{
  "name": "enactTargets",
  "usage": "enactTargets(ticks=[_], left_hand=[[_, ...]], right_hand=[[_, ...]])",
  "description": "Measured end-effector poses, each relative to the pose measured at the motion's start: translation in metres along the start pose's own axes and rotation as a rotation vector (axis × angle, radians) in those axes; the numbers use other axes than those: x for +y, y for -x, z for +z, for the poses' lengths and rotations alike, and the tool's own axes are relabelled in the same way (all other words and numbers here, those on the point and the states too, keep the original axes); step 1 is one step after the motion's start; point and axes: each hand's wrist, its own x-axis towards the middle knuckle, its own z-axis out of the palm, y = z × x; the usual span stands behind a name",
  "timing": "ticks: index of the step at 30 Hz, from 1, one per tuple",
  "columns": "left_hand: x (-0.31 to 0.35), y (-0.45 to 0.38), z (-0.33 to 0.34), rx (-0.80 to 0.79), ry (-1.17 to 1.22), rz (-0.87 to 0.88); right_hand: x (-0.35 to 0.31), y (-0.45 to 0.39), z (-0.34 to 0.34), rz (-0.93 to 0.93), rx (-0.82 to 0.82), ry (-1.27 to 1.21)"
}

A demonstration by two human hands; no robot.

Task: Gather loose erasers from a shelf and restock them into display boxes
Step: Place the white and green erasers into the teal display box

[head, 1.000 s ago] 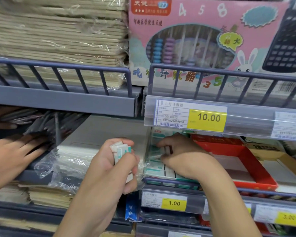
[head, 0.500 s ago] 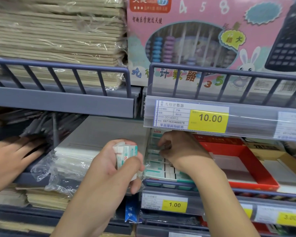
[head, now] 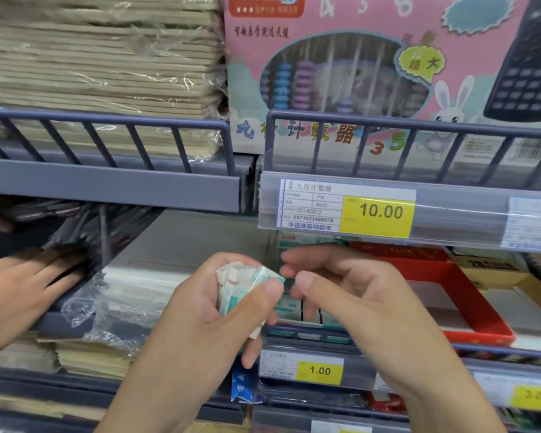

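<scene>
Since half a second ago our right hand has come back out of the display box and now hangs beside our left hand, fingers loosely curled and holding nothing.

Far to the left of our left hand, a third hand, someone else's, rests flat with fingers spread at the shelf edge, next to crinkled clear plastic wrap.

Our left hand grips a bundle of erasers in white and teal sleeves, thumb pressed over them; we count at least three, though the rest are hidden in the palm.

Behind our right hand sits the teal display box, with rows of erasers inside, too covered to count. Right of that hand is one red box, its contents unclear. Below our hands, a yellow price tag reads 1.00.
</scene>
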Motion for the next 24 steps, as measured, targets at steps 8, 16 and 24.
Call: enactTargets(ticks=[8, 16, 24], left_hand=[[-0.005, 0.000, 0.007, -0.011, 0.000, 0.018], [-0.010, 0.001, 0.009, 0.052, -0.003, 0.027], [-0.007, -0.001, 0.016, 0.043, 0.051, -0.008]], right_hand=[[0.007, 0.006, 0.006, -0.019, 0.060, -0.222], [0.009, 0.020, -0.013, -0.055, 0.111, -0.078], [0.000, 0.022, -0.021, -0.330, 0.188, 0.519]])
